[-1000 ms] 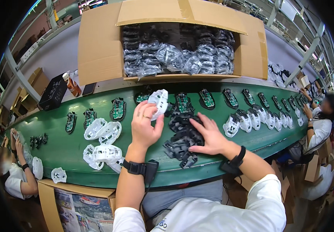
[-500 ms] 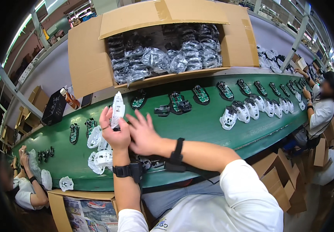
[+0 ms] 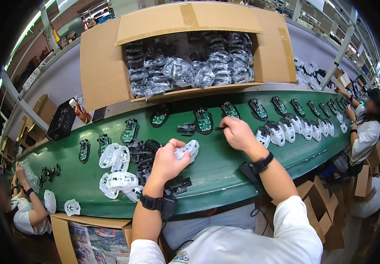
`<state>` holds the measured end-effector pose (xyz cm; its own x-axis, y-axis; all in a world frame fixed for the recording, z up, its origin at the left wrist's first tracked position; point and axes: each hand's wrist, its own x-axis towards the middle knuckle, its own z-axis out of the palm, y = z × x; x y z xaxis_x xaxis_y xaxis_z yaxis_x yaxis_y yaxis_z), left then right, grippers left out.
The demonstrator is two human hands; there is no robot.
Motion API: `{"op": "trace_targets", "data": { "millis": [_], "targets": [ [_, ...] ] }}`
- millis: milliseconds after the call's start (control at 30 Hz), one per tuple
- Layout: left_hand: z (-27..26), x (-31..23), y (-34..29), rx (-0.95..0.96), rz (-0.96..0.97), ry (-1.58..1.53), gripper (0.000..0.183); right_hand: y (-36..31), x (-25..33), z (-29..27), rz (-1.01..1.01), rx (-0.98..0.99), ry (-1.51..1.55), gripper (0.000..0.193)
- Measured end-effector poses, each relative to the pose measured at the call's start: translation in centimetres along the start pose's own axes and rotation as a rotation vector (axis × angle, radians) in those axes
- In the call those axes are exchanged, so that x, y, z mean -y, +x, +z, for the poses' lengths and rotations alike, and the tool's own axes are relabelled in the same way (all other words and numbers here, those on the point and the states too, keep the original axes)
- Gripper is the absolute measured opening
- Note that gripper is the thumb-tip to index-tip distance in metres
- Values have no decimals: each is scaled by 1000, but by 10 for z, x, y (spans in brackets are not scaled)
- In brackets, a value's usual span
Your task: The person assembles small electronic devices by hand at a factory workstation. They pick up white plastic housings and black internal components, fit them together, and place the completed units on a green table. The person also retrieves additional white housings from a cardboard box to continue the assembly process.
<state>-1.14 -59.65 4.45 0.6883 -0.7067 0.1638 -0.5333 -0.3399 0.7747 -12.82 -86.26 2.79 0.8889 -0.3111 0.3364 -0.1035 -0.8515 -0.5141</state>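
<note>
My left hand (image 3: 168,159) is closed around a white plastic shell (image 3: 190,150), held tilted above the green belt. To its right, my right hand (image 3: 239,134) pinches a small black plastic part (image 3: 219,128), mostly hidden by the fingers. Just beyond the hands lies a green circuit board on a black base (image 3: 204,121), with a black bracket-like piece (image 3: 186,129) beside it. White shells (image 3: 123,181) and a heap of black plastic parts (image 3: 142,155) sit left of my left hand, the heap partly behind my wrist.
A green conveyor belt (image 3: 225,176) runs across, with board units (image 3: 258,109) along its far side and white shells (image 3: 288,127) at right. Behind stands an open carton (image 3: 106,66) of bagged parts. Co-workers (image 3: 368,127) work at both ends.
My hands have moved apart. The left has lowered the white shell rightward; the right has moved right and now pinches a black part. The black piece on the circuit board is gone from there.
</note>
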Motion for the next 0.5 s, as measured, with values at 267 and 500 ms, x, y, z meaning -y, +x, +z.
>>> {"op": "trace_targets", "data": {
  "millis": [267,500],
  "targets": [
    [18,-1,1,-21,8,79,43,-37,67,8,-112,412,-488,75],
    [15,2,-2,-144,66,-27,45,-48,41,13,-261,250,-137,75]
  ]
}}
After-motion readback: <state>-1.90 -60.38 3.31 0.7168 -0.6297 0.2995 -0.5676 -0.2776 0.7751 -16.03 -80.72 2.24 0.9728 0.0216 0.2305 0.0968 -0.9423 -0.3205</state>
